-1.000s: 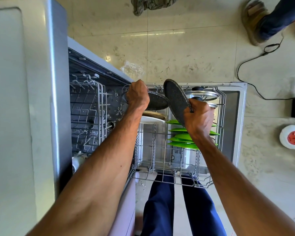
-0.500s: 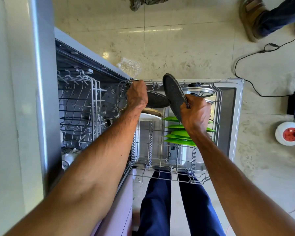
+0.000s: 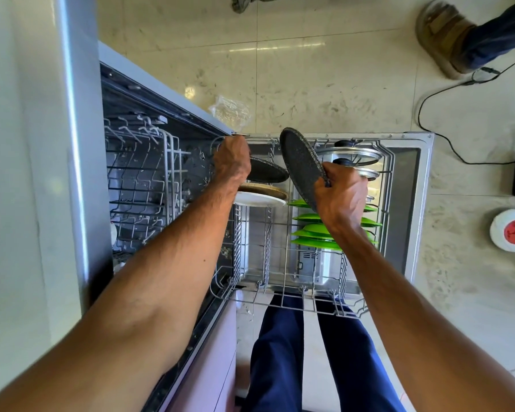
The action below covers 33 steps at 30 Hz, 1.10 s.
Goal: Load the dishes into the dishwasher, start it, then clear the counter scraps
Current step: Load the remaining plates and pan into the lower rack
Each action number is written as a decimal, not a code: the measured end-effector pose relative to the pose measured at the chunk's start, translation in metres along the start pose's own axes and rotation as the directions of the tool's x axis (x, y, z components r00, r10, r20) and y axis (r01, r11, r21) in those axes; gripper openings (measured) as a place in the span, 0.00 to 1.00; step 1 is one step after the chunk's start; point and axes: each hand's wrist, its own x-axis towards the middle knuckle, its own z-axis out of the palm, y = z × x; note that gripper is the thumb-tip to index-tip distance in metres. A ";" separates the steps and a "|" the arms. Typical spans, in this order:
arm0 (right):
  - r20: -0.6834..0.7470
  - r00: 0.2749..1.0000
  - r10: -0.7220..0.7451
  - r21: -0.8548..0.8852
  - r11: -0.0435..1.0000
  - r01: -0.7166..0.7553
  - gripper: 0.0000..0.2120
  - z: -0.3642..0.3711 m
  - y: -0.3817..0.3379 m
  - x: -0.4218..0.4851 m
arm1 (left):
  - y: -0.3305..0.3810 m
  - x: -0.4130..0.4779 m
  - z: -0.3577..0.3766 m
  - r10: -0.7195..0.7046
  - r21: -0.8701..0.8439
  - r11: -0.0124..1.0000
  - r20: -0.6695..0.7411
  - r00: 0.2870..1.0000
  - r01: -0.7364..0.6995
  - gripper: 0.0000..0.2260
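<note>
The rack [image 3: 283, 298] is pulled out over the open dishwasher door [image 3: 412, 203]. The right hand [image 3: 341, 197] is above the rack's middle, fingers and thumb curled round the edge of a tilted dark plate [image 3: 299, 165] held clear of the wires. The left hand [image 3: 232, 162] is at the rack's far left corner, curled over the rim of a second dark plate [image 3: 268, 172] that lies nearly flat. Just below that one, a white plate [image 3: 259, 200] stands in the rack. Green plates [image 3: 309, 230] stand in a row on the rack's right side, and glass lids [image 3: 351, 153] are at its far right end.
</note>
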 end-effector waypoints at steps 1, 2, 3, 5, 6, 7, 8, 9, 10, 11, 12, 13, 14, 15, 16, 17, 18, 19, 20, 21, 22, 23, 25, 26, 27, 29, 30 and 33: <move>0.003 1.000 -0.003 -0.003 1.000 0.003 0.09 0.000 0.000 0.000 | -0.001 0.000 0.002 0.017 -0.004 1.000 0.038 0.999 -0.017 0.12; 0.008 1.000 -0.007 -0.005 1.000 0.007 0.08 0.000 0.000 0.000 | 0.000 -0.002 0.001 0.023 -0.008 1.000 0.084 0.996 -0.022 0.10; 0.012 1.000 -0.010 -0.006 1.000 0.010 0.08 -0.001 -0.001 0.000 | 0.000 -0.004 0.002 0.026 0.000 1.000 0.124 0.992 -0.026 0.08; 0.014 1.000 -0.016 -0.001 1.000 0.016 0.08 -0.002 -0.002 -0.001 | -0.001 -0.010 0.002 0.063 0.044 0.997 0.164 0.984 -0.071 0.07; 0.016 1.000 -0.021 0.002 1.000 0.021 0.08 -0.002 -0.002 -0.001 | -0.003 -0.011 0.002 0.073 0.046 0.996 0.172 0.982 -0.082 0.07; 0.018 0.999 -0.030 0.003 1.000 0.030 0.08 -0.002 -0.003 -0.002 | -0.004 -0.012 0.004 0.093 0.053 0.993 0.166 0.982 -0.103 0.08; 0.021 0.999 -0.041 0.001 0.999 0.041 0.08 -0.003 -0.003 -0.002 | -0.006 -0.014 0.004 0.109 0.063 0.991 0.149 0.983 -0.119 0.08; 0.023 0.998 -0.056 -0.001 0.998 0.056 0.07 -0.003 -0.004 -0.002 | -0.008 -0.015 0.003 0.116 0.050 0.991 0.129 0.985 -0.123 0.08; 0.022 0.997 -0.072 -0.003 0.997 0.072 0.07 -0.005 -0.005 -0.002 | -0.010 -0.015 0.005 0.113 0.051 0.991 0.122 0.986 -0.120 0.09; 0.021 0.996 -0.088 -0.003 0.996 0.088 0.08 -0.006 -0.007 -0.001 | -0.013 -0.016 0.006 0.103 0.055 0.992 0.129 0.986 -0.111 0.10; 0.017 0.995 -0.103 0.002 0.995 0.103 0.08 -0.008 -0.010 0.000 | -0.016 -0.017 0.008 0.094 0.062 0.993 0.151 0.984 -0.105 0.10; 0.007 0.993 -0.117 0.013 0.993 0.117 0.10 -0.010 -0.012 0.002 | -0.019 -0.018 0.010 0.087 0.054 0.994 0.167 0.982 -0.097 0.11; -0.006 0.991 -0.133 0.022 0.991 0.133 0.11 -0.012 -0.016 0.005 | -0.024 -0.018 0.013 0.075 0.044 0.995 0.183 0.980 -0.084 0.11; -0.018 0.989 -0.148 0.024 0.989 0.149 0.11 -0.013 -0.020 0.008 | -0.031 -0.019 0.018 0.068 0.034 0.997 0.184 0.981 -0.075 0.10; -0.027 0.985 -0.168 0.022 0.986 0.168 0.12 -0.014 -0.025 0.013 | -0.037 -0.019 0.021 0.068 0.044 0.996 0.170 0.983 -0.076 0.09; -0.035 0.980 -0.194 0.025 0.980 0.195 0.13 -0.015 -0.032 0.017 | -0.042 -0.021 0.024 0.066 0.060 0.995 0.155 0.986 -0.076 0.11; -0.049 0.973 -0.227 0.038 0.973 0.229 0.14 -0.016 -0.039 0.021 | -0.045 -0.023 0.024 0.069 0.062 0.995 0.149 0.986 -0.079 0.12; -0.065 0.964 -0.259 0.049 0.964 0.263 0.15 -0.016 -0.046 0.025 | -0.049 -0.025 0.025 0.069 0.039 0.996 0.147 0.987 -0.075 0.13; -0.073 0.957 -0.282 0.049 0.957 0.286 0.16 -0.016 -0.053 0.029 | -0.050 -0.025 0.024 0.086 0.030 0.995 0.145 0.986 -0.091 0.13; -0.069 0.953 -0.294 0.033 0.955 0.296 0.16 -0.015 -0.059 0.032 | -0.050 -0.027 0.022 0.085 0.011 0.996 0.143 0.986 -0.087 0.13; -0.058 0.953 -0.296 0.011 0.955 0.297 0.15 -0.013 -0.063 0.036 | -0.049 -0.027 0.019 0.078 -0.018 0.997 0.142 0.987 -0.076 0.11; -0.045 0.955 -0.292 -0.005 0.956 0.292 0.13 -0.011 -0.065 0.039 | -0.047 -0.028 0.015 0.073 -0.051 0.996 0.125 0.990 -0.067 0.10; -0.024 0.960 -0.278 -0.008 0.961 0.277 0.09 -0.006 -0.065 0.042 | -0.041 -0.025 0.012 0.079 -0.069 0.995 0.074 0.994 -0.074 0.09; -0.029 0.963 -0.269 -0.007 0.963 0.269 0.09 -0.004 -0.064 0.044 | -0.037 -0.023 0.008 0.090 -0.071 0.994 0.042 0.995 -0.087 0.10; -0.042 0.964 -0.263 -0.010 0.965 0.262 0.09 -0.003 -0.063 0.044 | -0.033 -0.022 0.004 0.104 -0.068 0.992 0.015 0.994 -0.103 0.09; -0.071 0.963 -0.259 -0.021 0.966 0.259 0.09 -0.001 -0.060 0.043 | -0.025 -0.020 -0.001 0.151 -0.064 0.986 -0.020 0.988 -0.152 0.10; -0.074 0.966 -0.249 -0.022 0.969 0.248 0.09 0.001 -0.058 0.042 | -0.025 -0.018 -0.001 0.159 -0.065 0.985 -0.030 0.987 -0.161 0.11; -0.062 0.973 -0.221 -0.044 0.975 0.218 0.12 0.002 -0.053 0.041 | -0.022 -0.017 -0.001 0.106 -0.093 0.990 -0.039 0.994 -0.109 0.13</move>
